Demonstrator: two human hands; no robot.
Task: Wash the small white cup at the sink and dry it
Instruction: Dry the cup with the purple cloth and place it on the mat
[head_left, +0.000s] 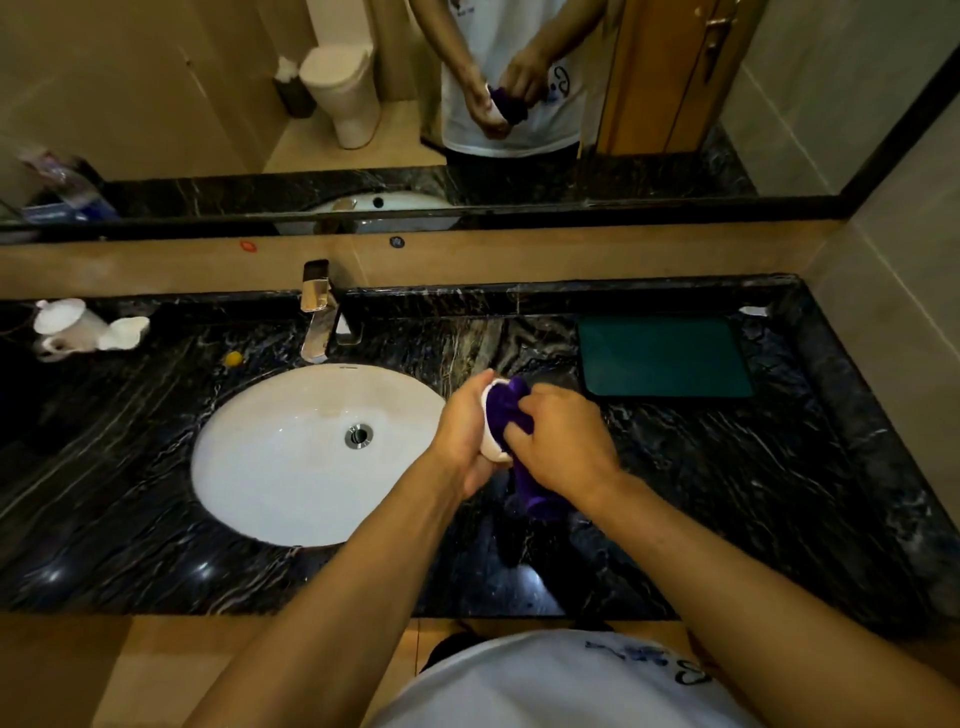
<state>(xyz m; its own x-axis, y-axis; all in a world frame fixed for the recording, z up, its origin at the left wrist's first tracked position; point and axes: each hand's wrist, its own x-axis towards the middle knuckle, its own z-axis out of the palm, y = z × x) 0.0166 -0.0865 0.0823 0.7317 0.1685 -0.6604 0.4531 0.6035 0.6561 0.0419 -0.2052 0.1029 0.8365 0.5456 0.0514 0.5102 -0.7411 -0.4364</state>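
Drying underway above the tabletop (675, 467) right of the sink (249, 467): left hand (465, 431) grips small white cup (490, 447), right hand (558, 441) pinches purple cloth (506, 415) inside; likely light, slick, breakable, so hold around the wall.

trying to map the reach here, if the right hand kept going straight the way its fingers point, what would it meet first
The right hand points up-left, gripping the purple cloth, so it would press first into the small white cup held by the left hand. Beyond that lies the sink, though depth is unclear.

White T-shirt (550, 686) with dark blue print, forearms bare
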